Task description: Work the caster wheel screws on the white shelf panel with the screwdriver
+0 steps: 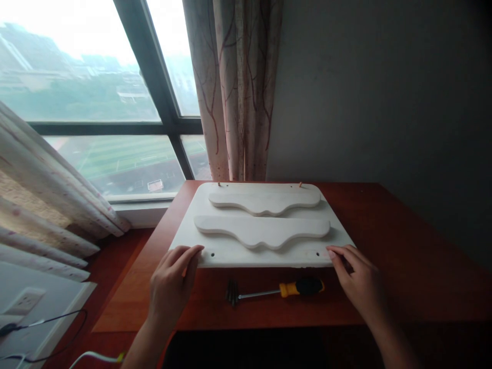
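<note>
On the surface (388, 246), the left hand (172, 271) and the right hand (357, 269) pinch the near corners of the white board (265, 259).

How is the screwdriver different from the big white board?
The white board is wide and flat; the screwdriver is long and thin, yellow and black with a metal shaft. The left hand and right hand touch the white board near its front corners, but neither touches the screwdriver. The white board carries two wavy white pieces; the screwdriver carries nothing. Both are at the reddish table.
</note>
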The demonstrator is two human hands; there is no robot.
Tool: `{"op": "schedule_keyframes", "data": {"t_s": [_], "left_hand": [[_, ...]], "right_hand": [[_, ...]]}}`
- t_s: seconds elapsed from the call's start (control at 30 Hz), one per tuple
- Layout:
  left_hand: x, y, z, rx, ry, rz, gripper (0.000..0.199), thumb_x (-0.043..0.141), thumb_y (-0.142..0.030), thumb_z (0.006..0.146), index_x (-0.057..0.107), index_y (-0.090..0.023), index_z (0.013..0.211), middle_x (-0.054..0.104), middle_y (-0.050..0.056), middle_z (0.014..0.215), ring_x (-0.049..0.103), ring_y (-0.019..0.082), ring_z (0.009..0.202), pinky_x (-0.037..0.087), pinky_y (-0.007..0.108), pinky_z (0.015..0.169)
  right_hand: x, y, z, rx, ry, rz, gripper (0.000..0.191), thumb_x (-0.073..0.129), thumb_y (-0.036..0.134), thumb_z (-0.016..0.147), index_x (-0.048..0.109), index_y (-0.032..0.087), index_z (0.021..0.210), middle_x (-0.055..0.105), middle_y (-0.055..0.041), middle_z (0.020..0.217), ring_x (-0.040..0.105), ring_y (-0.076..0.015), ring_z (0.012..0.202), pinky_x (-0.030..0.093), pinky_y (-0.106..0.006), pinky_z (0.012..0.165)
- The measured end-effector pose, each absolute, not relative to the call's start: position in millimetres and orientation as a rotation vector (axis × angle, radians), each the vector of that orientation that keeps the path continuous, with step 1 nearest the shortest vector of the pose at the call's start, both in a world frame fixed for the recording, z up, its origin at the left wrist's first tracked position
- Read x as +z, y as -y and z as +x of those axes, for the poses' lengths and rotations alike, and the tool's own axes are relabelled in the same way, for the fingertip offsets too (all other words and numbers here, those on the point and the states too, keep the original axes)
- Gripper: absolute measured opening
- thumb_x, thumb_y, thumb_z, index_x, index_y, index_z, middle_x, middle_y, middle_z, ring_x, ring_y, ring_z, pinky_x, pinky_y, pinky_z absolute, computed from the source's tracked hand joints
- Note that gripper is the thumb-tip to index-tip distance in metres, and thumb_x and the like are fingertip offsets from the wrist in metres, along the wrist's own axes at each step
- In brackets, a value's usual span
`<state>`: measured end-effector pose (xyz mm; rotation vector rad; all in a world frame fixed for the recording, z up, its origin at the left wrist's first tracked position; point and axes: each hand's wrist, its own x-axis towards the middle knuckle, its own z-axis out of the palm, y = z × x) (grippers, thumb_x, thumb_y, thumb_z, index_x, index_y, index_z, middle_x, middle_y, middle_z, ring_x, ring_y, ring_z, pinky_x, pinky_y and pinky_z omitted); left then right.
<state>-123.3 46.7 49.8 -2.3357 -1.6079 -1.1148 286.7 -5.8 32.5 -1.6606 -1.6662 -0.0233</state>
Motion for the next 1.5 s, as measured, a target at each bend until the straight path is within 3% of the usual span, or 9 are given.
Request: {"op": "schedule_keyframes", "data": {"t_s": [0.4, 0.93, 1.1, 1.2, 1.33, 1.43, 1.5], "left_hand": [[47.8, -41.7, -125.3, -1.111, 1.609, -2.355, 0.019, 0.056, -0.026, 0.101, 0.072, -0.020, 0.108, 0.070, 0.005, 0.093, 0.066, 0.019, 0.086, 0.050, 0.030, 0.078], [53.2, -39.8, -121.8, -1.110, 1.633, -2.347, 0.022, 0.054, -0.031, 0.100, 0.073, -0.022, 0.105, 0.071, 0.006, 0.091, 0.068, 0.020, 0.083, 0.052, 0.028, 0.072], [66.9, -45.8, -126.4, -1.128, 1.635, -2.474, 0.025, 0.054, -0.037, 0.099, 0.074, -0.021, 0.100, 0.072, 0.003, 0.085, 0.064, 0.013, 0.063, 0.050, 0.023, 0.059], [82.7, -61.4, -133.5, -1.158, 1.673, -2.547, 0.027, 0.056, -0.040, 0.099, 0.074, -0.021, 0.101, 0.072, 0.001, 0.083, 0.060, 0.010, 0.056, 0.047, 0.021, 0.054], [99.3, -106.0, -141.3, -1.152, 1.659, -2.568, 0.031, 0.057, -0.045, 0.097, 0.075, -0.020, 0.102, 0.071, 0.003, 0.086, 0.060, 0.012, 0.062, 0.049, 0.022, 0.056], [103.1, -151.0, -142.3, -1.176, 1.601, -2.608, 0.035, 0.058, -0.048, 0.096, 0.075, -0.018, 0.102, 0.072, 0.007, 0.097, 0.065, 0.015, 0.074, 0.055, 0.026, 0.066], [102.6, -179.2, -141.3, -1.129, 1.566, -2.652, 0.040, 0.059, -0.052, 0.094, 0.075, -0.017, 0.104, 0.072, 0.010, 0.104, 0.067, 0.017, 0.078, 0.058, 0.031, 0.072]], "right_hand": [[33.1, 11.7, 287.8, -0.046, 1.677, -1.690, 0.024, 0.050, 0.037, 0.101, 0.069, 0.024, 0.098, 0.073, -0.0074, 0.094, 0.068, -0.0232, 0.087, 0.051, -0.035, 0.078], [33.4, 13.6, 288.8, -0.064, 1.680, -1.685, 0.024, 0.051, 0.037, 0.100, 0.070, 0.023, 0.096, 0.073, -0.0068, 0.094, 0.069, -0.0215, 0.083, 0.053, -0.033, 0.075], [37.3, 12.1, 298.9, 0.045, 1.717, -1.682, 0.025, 0.054, 0.041, 0.099, 0.073, 0.025, 0.102, 0.076, -0.0058, 0.095, 0.071, -0.0208, 0.080, 0.056, -0.031, 0.071], [47.8, 1.4, 312.4, 0.140, 1.713, -1.702, 0.030, 0.058, 0.045, 0.096, 0.075, 0.025, 0.112, 0.077, -0.0049, 0.093, 0.072, -0.0199, 0.076, 0.056, -0.029, 0.066], [64.0, -38.5, 332.6, 0.048, 1.669, -1.692, 0.033, 0.060, 0.049, 0.093, 0.076, 0.022, 0.102, 0.076, -0.0079, 0.098, 0.070, -0.0208, 0.079, 0.055, -0.030, 0.066], [68.1, -81.0, 344.8, 0.000, 1.725, -1.618, 0.034, 0.060, 0.049, 0.093, 0.075, 0.020, 0.103, 0.073, -0.0086, 0.100, 0.067, -0.0190, 0.077, 0.055, -0.031, 0.066], [66.2, -107.2, 350.2, -0.033, 1.790, -1.561, 0.035, 0.062, 0.049, 0.092, 0.074, 0.019, 0.106, 0.071, -0.0100, 0.108, 0.067, -0.0206, 0.087, 0.056, -0.033, 0.072]]}}
